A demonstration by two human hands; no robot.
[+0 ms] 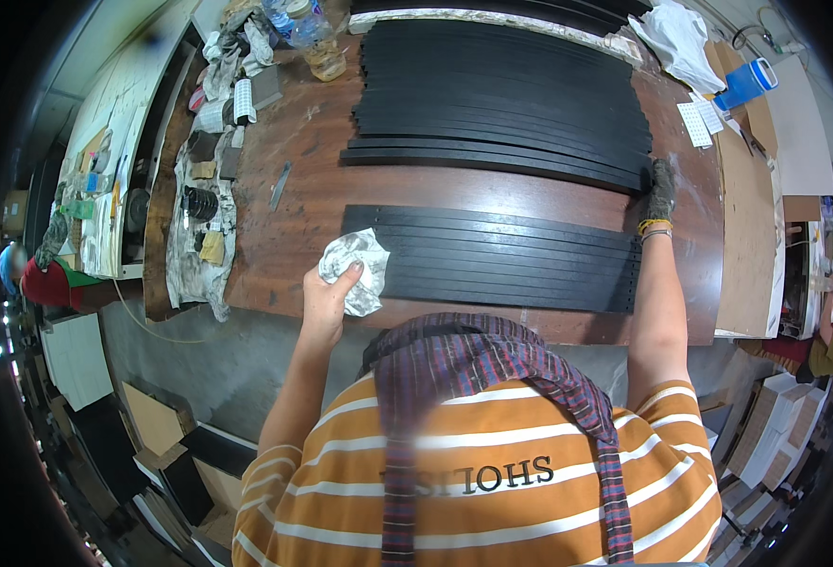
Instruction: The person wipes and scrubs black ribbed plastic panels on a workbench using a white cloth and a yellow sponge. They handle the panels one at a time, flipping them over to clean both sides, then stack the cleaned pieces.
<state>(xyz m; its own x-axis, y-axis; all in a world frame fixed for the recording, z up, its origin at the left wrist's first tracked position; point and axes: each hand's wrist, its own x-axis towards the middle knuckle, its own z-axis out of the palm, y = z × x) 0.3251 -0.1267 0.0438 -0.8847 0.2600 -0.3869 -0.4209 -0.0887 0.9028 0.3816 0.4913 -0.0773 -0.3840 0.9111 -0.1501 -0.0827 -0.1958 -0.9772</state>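
Note:
A crumpled white cloth with grey smudges (365, 260) is gripped in my bare left hand (324, 300), thumb on top. It rests at the left end of a near row of flat black strips (511, 260) lying side by side. My right hand (660, 196), in a dark, dirty glove with a yellow cuff, is at the right end of a larger far row of black strips (501, 104). Its fingers are partly lost against the black, so their grip is unclear. The frontmost far strips (492, 156) sit slightly apart from the others.
A brown tabletop (294, 198) carries the strips. At its left lie a metal ruler-like piece (280, 186), stained rags (185, 265) and sanding blocks. Plastic bottles (322, 57) stand behind. Far right are a white bag (681, 47), a blue jug (745, 85) and cardboard (747, 255).

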